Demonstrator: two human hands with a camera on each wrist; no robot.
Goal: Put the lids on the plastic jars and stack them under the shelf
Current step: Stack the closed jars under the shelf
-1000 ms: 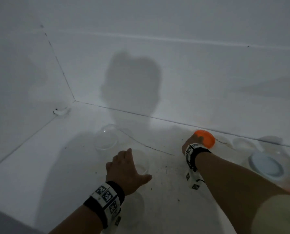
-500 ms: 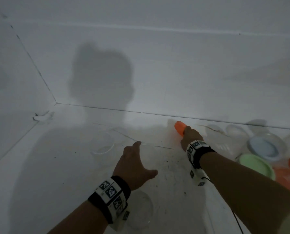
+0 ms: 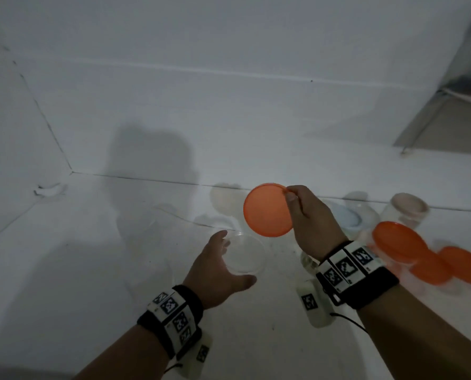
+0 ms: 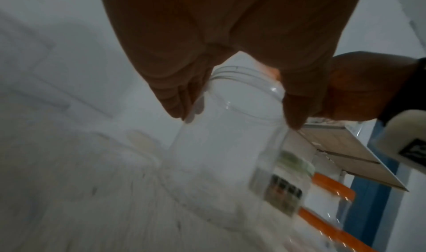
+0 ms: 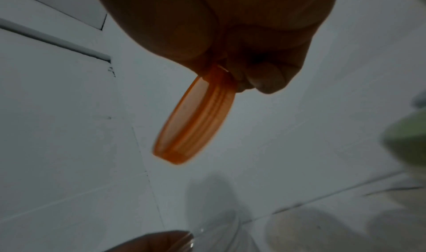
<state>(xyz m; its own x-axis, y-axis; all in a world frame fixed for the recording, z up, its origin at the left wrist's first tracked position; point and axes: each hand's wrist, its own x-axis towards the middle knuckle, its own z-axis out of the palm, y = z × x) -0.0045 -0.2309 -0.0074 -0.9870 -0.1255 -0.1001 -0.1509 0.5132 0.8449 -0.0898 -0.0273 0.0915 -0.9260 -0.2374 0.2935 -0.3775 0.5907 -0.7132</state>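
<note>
An orange lid [image 3: 267, 209] is pinched at its upper right edge between the thumb and fingers of the right hand [image 3: 312, 218] and is held in the air, tilted so that its flat top faces the head camera; in the right wrist view the lid [image 5: 196, 121] is seen nearly edge-on, with its ribbed inner rim showing. Just below and to the left of the lid, a clear plastic jar [image 3: 242, 255] stands upright on the white floor [image 3: 64, 270], its mouth uncovered and turned upward. The neck of this jar [image 4: 230, 128] is grasped by the left hand [image 3: 215, 272], the fingers [image 4: 182, 99] being curled round one side and the thumb laid against the other, just under the threaded rim. The lid and the jar mouth are apart, the lid being nearer the wall. To the right, along the foot of the white wall [image 3: 228, 105], further jars are gathered: a row of jars closed with orange lids [image 3: 401, 241], blurred in the head view, a pale blue lid [image 3: 346, 219] behind the right hand, and an open clear jar [image 3: 407, 208] lying tilted near the wall. The corner of a metal-framed shelf [image 3: 448, 119] is seen at the upper right. Marker bands [image 3: 174, 311] are worn on both wrists.
</note>
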